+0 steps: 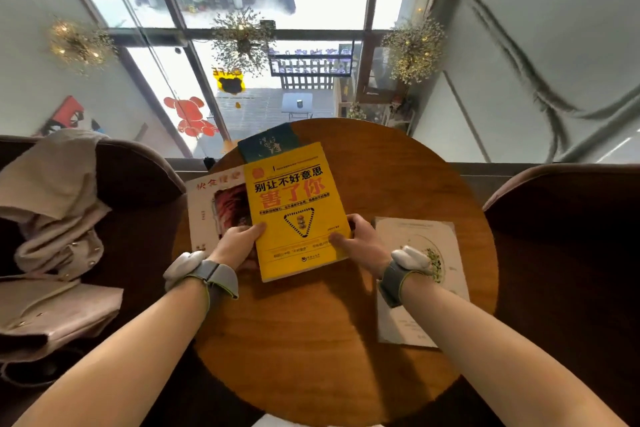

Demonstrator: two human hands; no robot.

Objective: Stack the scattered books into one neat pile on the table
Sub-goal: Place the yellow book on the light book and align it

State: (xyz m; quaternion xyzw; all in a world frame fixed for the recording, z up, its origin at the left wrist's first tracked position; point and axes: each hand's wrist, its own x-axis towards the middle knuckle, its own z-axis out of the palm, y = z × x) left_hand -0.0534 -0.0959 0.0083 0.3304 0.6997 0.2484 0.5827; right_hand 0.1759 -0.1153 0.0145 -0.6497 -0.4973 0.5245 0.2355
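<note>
A yellow book (294, 204) is held over the middle of the round wooden table (332, 322). My left hand (239, 243) grips its left edge and my right hand (356, 239) grips its lower right edge. Under its left side lies a white book with a red picture (214, 204), part hidden by the yellow one. A dark green book (270, 146) pokes out beyond the yellow book's far end. A pale grey book with a round plate picture (419, 263) lies at the table's right, partly under my right forearm.
A dark armchair (138, 177) with a beige coat (55, 225) draped on it stands to the left. Another dark armchair (568, 218) stands to the right. A large window (263, 45) is beyond the table's far edge.
</note>
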